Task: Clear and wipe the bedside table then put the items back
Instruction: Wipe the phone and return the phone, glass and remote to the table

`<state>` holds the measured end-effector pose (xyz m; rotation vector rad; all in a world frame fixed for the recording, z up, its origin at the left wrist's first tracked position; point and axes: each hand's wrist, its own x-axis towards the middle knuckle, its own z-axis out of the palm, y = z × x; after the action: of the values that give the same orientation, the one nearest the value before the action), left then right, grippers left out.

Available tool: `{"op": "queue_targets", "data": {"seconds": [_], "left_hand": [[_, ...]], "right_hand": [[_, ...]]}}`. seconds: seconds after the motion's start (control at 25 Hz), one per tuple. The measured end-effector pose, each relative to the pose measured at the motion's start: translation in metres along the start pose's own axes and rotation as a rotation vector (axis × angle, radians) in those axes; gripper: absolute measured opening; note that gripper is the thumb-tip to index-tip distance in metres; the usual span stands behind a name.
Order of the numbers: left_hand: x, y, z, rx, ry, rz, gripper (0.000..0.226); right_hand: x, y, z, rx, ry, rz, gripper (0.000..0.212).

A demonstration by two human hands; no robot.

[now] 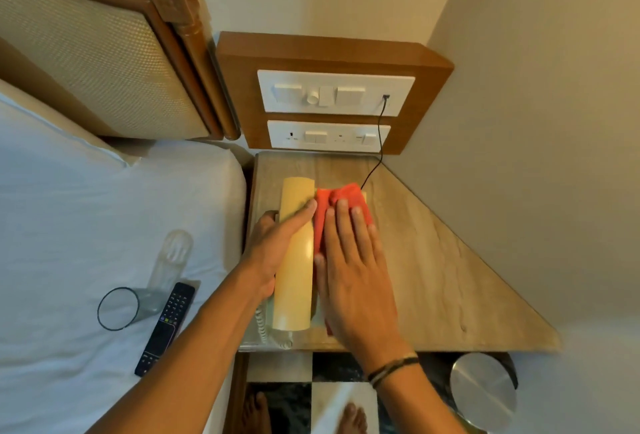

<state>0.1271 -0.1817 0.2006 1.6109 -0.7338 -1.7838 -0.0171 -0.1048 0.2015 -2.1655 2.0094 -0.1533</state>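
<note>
A cream telephone handset (294,260) lies lengthwise on its base at the left of the stone-topped bedside table (433,260). My left hand (273,246) grips the handset from the left, fingers laid across it. My right hand (353,260) presses flat on a red cloth (341,201) that covers the phone's keypad side, just right of the handset. A clear glass (119,307), a black remote (166,326) and a clear plastic bottle (171,260) lie on the white bed (69,208) to the left.
A wooden wall panel with switches and sockets (332,94) stands behind the table; a black cord (380,143) runs from it down to the phone. The headboard (104,53) is at the upper left. A metal-lidded bin (483,392) sits on the floor below the table's right front.
</note>
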Motion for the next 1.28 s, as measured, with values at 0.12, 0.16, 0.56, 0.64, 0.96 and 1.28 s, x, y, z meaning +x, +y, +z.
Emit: {"op": "queue_targets", "data": {"seconds": [0.12,0.16,0.56,0.64,0.96,1.28], "left_hand": [[-0.004,-0.002,-0.001,-0.016,-0.001,-0.003,0.073],[-0.006,-0.005,-0.001,-0.019,-0.013,-0.01,0.07],[-0.014,-0.007,-0.006,0.018,0.0,0.007,0.069],[-0.015,-0.014,-0.009,0.012,-0.003,0.002,0.066],[-0.012,-0.001,-0.005,0.019,-0.04,0.049,0.05],[-0.019,-0.012,-0.017,0.019,-0.093,0.022,0.08]], "right_hand": [[-0.032,-0.002,0.005,-0.013,-0.016,-0.054,0.066],[-0.024,0.002,0.004,-0.032,-0.044,-0.062,0.066],[-0.049,-0.012,0.007,0.023,0.033,-0.01,0.066],[-0.05,-0.009,0.012,-0.019,0.041,-0.039,0.066],[-0.003,-0.008,-0.003,0.0,0.042,0.049,0.065],[0.001,-0.01,0.003,-0.006,0.05,0.07,0.064]]}}
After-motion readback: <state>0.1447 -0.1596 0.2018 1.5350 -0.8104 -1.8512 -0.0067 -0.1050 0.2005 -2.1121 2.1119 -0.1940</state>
